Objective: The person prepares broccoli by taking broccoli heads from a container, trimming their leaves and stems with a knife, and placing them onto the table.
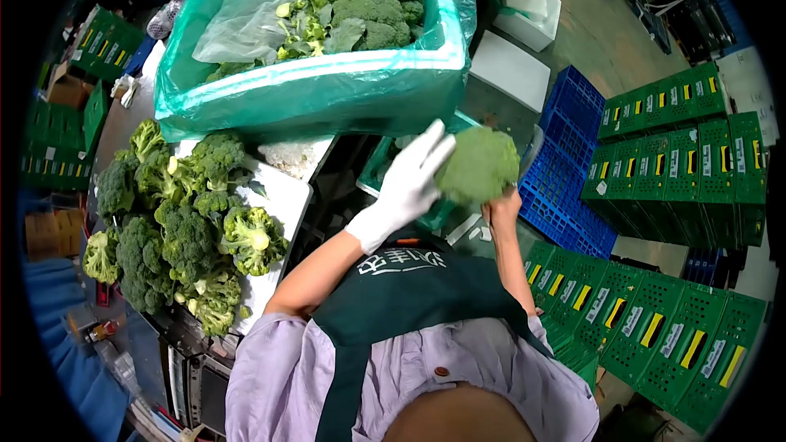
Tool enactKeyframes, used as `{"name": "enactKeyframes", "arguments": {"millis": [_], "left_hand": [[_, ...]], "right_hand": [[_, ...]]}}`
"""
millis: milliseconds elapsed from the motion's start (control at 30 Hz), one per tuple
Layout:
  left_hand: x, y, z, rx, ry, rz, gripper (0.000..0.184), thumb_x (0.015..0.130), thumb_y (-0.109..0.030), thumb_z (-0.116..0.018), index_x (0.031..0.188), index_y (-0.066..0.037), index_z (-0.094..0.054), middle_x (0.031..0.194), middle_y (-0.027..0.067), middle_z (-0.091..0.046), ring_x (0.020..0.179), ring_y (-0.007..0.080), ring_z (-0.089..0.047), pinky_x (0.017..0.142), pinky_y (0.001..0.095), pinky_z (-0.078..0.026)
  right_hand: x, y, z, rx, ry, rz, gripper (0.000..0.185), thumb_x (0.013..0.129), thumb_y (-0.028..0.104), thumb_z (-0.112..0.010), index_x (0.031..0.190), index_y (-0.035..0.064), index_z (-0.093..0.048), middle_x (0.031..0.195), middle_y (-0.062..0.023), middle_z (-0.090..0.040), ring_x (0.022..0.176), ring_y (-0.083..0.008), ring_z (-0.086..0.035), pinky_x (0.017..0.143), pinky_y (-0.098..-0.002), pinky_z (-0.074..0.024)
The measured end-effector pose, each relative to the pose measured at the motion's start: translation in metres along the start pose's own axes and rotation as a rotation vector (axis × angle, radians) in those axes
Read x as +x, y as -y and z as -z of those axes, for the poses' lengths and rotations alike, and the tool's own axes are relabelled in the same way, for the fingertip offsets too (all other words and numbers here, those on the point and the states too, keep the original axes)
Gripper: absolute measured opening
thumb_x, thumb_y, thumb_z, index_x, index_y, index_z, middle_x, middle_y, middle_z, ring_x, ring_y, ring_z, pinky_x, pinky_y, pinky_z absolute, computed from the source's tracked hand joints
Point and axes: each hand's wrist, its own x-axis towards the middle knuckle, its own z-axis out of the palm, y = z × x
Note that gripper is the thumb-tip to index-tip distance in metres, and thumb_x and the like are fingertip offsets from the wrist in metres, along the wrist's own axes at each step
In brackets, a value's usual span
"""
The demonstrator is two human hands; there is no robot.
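A large broccoli head (479, 165) is in front of my chest, slightly blurred. My left hand (405, 188), in a white glove, is at its left side with fingers stretched and pointing up. Bare and below the crown, my right hand (503, 206) has its fingers curled; what they grip is hidden by the broccoli. Several broccoli heads (190, 233) lie piled on a white board (282, 205) at the left. Beyond my hands stands a foam box lined with green plastic (311, 94), holding more broccoli (368, 12).
Green crates (667, 160) are stacked at the right, with more crates (639, 327) at the lower right. Blue pallets (565, 168) stand beside my right hand. White foam boxes (509, 69) are behind them. Small white pieces (475, 231) lie near my right hand.
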Motion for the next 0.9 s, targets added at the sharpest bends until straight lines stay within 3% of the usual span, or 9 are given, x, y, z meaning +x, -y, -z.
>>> {"name": "enactKeyframes", "arguments": {"millis": [33,100,233,300,367,467,700,833,900], "left_hand": [[0.006,0.001,-0.008,0.076,-0.014,0.133,0.082,0.059,0.003,-0.071,0.135,-0.009,-0.042,0.139,0.0203,-0.04,0.122,0.0376,-0.045,0.1,0.0391,-0.04],[0.008,0.008,-0.017,0.167,-0.037,0.116,0.073,0.064,-0.001,-0.071,0.132,-0.01,-0.046,0.136,0.0183,-0.044,0.115,0.0364,-0.049,0.094,0.0376,-0.043],[-0.005,0.027,-0.007,0.13,0.183,0.045,0.051,0.073,-0.009,-0.07,0.122,-0.012,-0.055,0.123,0.0085,-0.058,0.105,0.0269,-0.058,0.089,0.0353,-0.047],[-0.007,0.022,0.022,-0.009,0.188,0.232,0.04,0.076,-0.012,-0.067,0.115,-0.011,-0.059,0.115,0.01,-0.062,0.102,0.0271,-0.059,0.085,0.037,-0.049],[-0.003,0.025,0.049,-0.129,-0.036,0.229,0.026,0.078,-0.016,-0.068,0.103,-0.007,-0.066,0.102,0.0105,-0.066,0.094,0.0264,-0.064,0.083,0.0342,-0.05],[0.021,0.019,0.098,-0.22,-0.224,0.337,0.024,0.08,-0.006,-0.068,0.104,-0.004,-0.067,0.092,0.0059,-0.069,0.08,0.0098,-0.062,0.075,0.0241,-0.05],[0.091,0.068,0.2,0.063,-0.6,0.309,0.026,0.081,-0.013,-0.067,0.106,-0.005,-0.067,0.094,0.0073,-0.069,0.083,0.0127,-0.065,0.075,0.0254,-0.051],[0.129,0.099,0.229,0.289,-0.476,0.328,0.031,0.078,-0.025,-0.067,0.102,-0.007,-0.067,0.095,0.011,-0.068,0.081,0.0223,-0.066,0.073,0.0303,-0.051],[0.145,0.117,0.234,0.448,-0.326,0.332,0.036,0.077,-0.032,-0.062,0.104,-0.008,-0.065,0.102,0.0135,-0.066,0.095,0.0309,-0.062,0.083,0.037,-0.049]], "right_hand": [[0.012,-0.015,-0.005,0.026,-0.288,-0.087,0.046,0.073,-0.006,-0.063,0.116,0.0036,-0.049,0.082,-0.0072,-0.061,0.046,-0.012,-0.048,0.036,-0.0259,-0.0356],[0.033,-0.047,0.01,0.008,-0.42,-0.287,0.05,0.073,-0.004,-0.067,0.118,0.0032,-0.046,0.085,-0.0075,-0.061,0.045,-0.0115,-0.047,0.035,-0.0265,-0.0363],[0.018,-0.081,0.029,-0.087,-0.3,-0.379,0.044,0.075,0.002,-0.07,0.112,0.003,-0.047,0.082,-0.0093,-0.062,0.045,-0.0101,-0.047,0.035,-0.0254,-0.0358],[-0.003,-0.081,0.025,-0.145,-0.149,-0.463,0.034,0.077,0.002,-0.068,0.105,0.0032,-0.05,0.078,-0.0074,-0.06,0.043,-0.0108,-0.046,0.035,-0.0264,-0.0359],[-0.017,-0.095,0.025,-0.144,-0.127,-0.494,0.032,0.077,0.002,-0.068,0.104,0.0031,-0.05,0.076,-0.007,-0.059,0.042,-0.0109,-0.045,0.034,-0.0266,-0.0357],[-0.029,-0.112,0.023,-0.143,-0.073,-0.534,0.029,0.077,0.003,-0.068,0.1,0.0029,-0.05,0.067,-0.0049,-0.054,0.04,-0.0109,-0.044,0.033,-0.0275,-0.0348],[-0.029,-0.105,0.007,-0.138,0.044,-0.523,0.031,0.076,0.011,-0.07,0.1,0.0065,-0.05,0.058,-0.0018,-0.048,0.041,-0.0116,-0.043,0.034,-0.0276,-0.0322],[-0.024,-0.073,-0.003,-0.195,0.037,-0.589,0.024,0.079,0.002,-0.066,0.095,0.0055,-0.049,0.062,-0.0018,-0.05,0.041,-0.0096,-0.042,0.035,-0.0263,-0.0326],[-0.022,-0.079,0.0,-0.154,0.032,-0.531,0.022,0.079,0.004,-0.067,0.094,0.0041,-0.051,0.062,-0.0031,-0.052,0.041,-0.0105,-0.044,0.035,-0.026,-0.0343]]}}
